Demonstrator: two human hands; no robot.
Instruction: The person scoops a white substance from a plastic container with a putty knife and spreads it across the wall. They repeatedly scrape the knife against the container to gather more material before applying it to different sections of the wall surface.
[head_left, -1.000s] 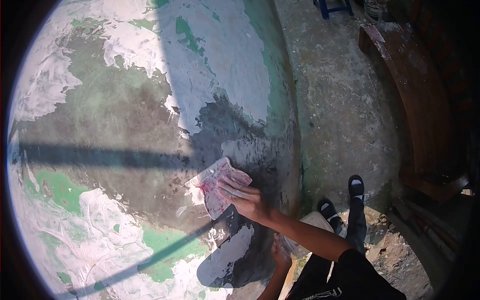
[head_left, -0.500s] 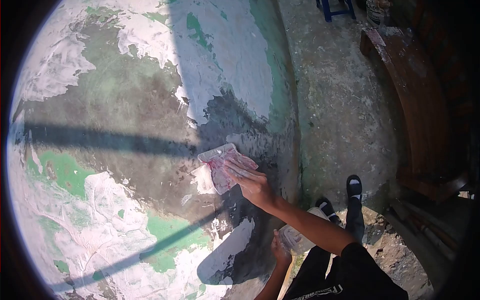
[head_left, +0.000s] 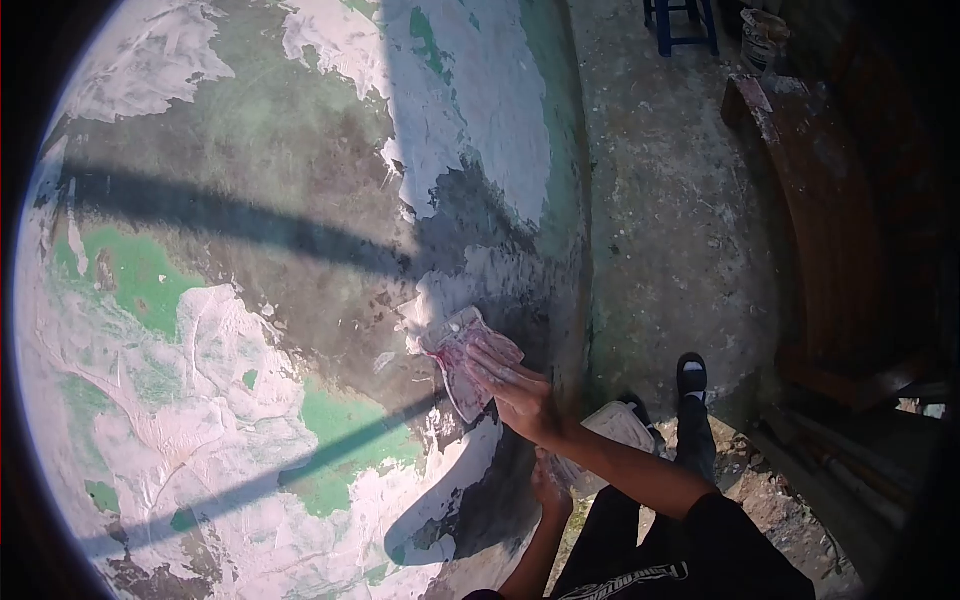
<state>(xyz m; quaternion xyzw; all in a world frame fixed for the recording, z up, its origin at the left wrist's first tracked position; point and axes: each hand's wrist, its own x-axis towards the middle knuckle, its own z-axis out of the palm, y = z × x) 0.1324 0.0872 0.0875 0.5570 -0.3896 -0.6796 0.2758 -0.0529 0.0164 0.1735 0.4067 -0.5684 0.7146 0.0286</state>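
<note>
My right hand [head_left: 515,395] presses a flat putty spreader [head_left: 462,372], smeared white and reddish, against the wall [head_left: 290,180]. The fingers lie closed over its back. White putty [head_left: 425,308] shows on the wall beside the spreader's upper edge. Lower down, my left hand [head_left: 550,485] grips the near side of a pale plastic tub [head_left: 620,425]. My right forearm passes in front of the tub and hides part of it, so its contents show only partly.
Patches of white putty and green paint cover the wall, with shadow bands across it. Along the concrete floor [head_left: 660,220] are a blue stool [head_left: 688,30], a sack [head_left: 763,40] and a brown wooden bench [head_left: 835,230]. Rubble [head_left: 790,500] lies near my feet.
My right hand and the spreader have moved lower in the view, and more white putty shows on the wall above them. The camera view has shifted slightly; my left hand still grips the tub.
</note>
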